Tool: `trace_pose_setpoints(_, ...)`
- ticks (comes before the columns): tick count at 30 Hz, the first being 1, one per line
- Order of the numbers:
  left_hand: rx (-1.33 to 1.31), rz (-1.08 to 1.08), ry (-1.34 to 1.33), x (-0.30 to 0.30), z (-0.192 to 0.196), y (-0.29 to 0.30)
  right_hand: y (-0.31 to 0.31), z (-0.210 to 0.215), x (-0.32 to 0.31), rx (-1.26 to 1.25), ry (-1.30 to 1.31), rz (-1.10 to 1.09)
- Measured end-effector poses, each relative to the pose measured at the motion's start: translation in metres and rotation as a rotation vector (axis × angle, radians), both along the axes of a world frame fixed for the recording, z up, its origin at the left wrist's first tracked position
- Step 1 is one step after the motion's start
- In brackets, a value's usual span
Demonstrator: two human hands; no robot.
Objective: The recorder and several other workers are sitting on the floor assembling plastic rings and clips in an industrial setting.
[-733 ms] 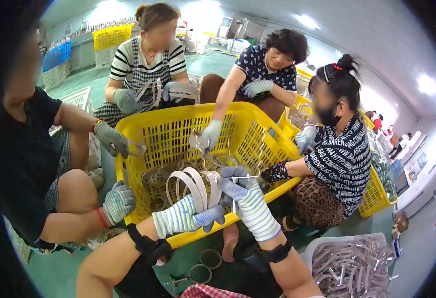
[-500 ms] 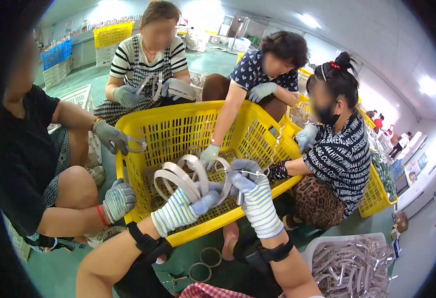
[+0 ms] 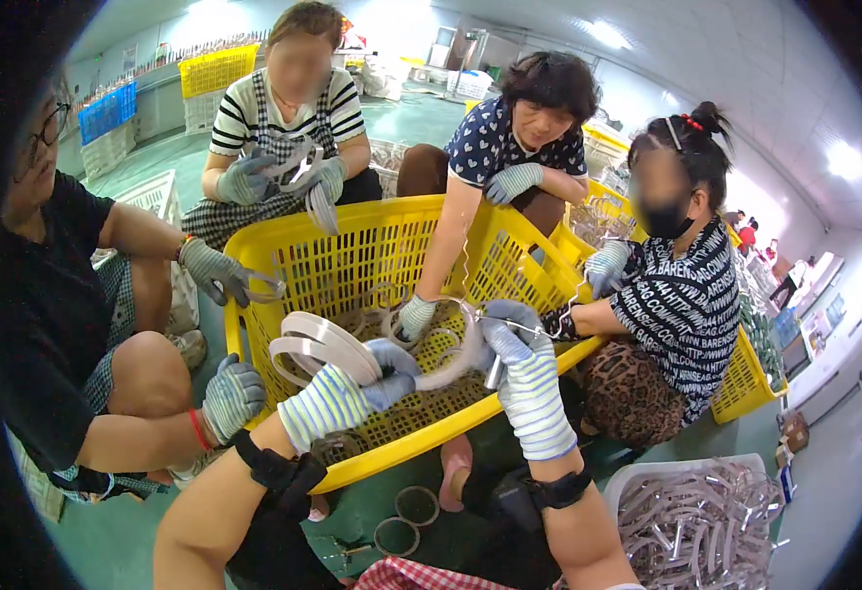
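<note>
Over the near side of a yellow perforated crate (image 3: 406, 450), my left hand (image 3: 343, 395) is closed round a bunch of grey-white flat-band rings (image 3: 321, 342). My right hand (image 3: 523, 379), fingers bent inward, grips the end of a curved grey band (image 3: 458, 362) that spans from the left hand. A short shiny metal cylinder (image 3: 493, 374) sticks out below the right fingers. From the right fingertips a thin wavy wire (image 3: 467, 241) rises, and another strand runs rightward. Where the band ends between those fingers is hidden.
More rings lie in the crate, where a co-worker's gloved hand (image 3: 416, 318) reaches down. Other co-workers sit around it; one at far left holds a ring (image 3: 266, 286). Two rings (image 3: 417, 504) lie on the floor. A white tub (image 3: 691, 531) of metal band parts stands at near right.
My left hand has moved left with the rings. My right hand has shifted right, widening the gap and showing more of the band. The far co-worker's rings have tipped lower.
</note>
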State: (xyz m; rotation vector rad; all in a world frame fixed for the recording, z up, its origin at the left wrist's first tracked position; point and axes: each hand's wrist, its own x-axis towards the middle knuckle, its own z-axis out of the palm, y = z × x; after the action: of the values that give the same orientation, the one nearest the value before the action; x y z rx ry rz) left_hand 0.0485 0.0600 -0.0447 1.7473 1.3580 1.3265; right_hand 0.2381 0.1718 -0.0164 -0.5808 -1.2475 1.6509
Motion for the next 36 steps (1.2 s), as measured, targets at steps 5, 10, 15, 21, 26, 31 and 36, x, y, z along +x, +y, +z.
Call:
trace_pose_setpoints(5,-0.072,0.110,-0.830,-0.035,0.010,-0.014,0.002,-0.007,-0.008,0.813,-0.236,-0.244)
trace_pose_setpoints(10,-0.002,-0.039,-1.169,-0.061,-0.008,-0.006,0.012,-0.021,-0.017,1.362,-0.617,-0.100)
trace_pose_setpoints(15,-0.051,-0.042,-1.080,-0.065,-0.010,-0.007,0.004,-0.034,-0.036,1.559,-0.928,-0.155)
trace_pose_setpoints(21,-0.090,-0.047,-1.009,-0.083,-0.015,0.000,0.015,-0.051,-0.055,1.590,-1.144,-0.135)
trace_pose_setpoints(26,-0.055,0.000,-1.123,-0.095,-0.016,0.008,0.021,-0.056,-0.070,1.625,-1.213,-0.100)
trace_pose_setpoints(31,-0.218,0.017,-0.466,-0.092,0.009,0.001,0.029,-0.046,-0.080,1.484,-1.405,-0.019)
trace_pose_setpoints(36,-0.133,-0.070,-0.210,-0.109,0.008,0.012,0.051,-0.037,-0.071,1.385,-1.128,-0.071)
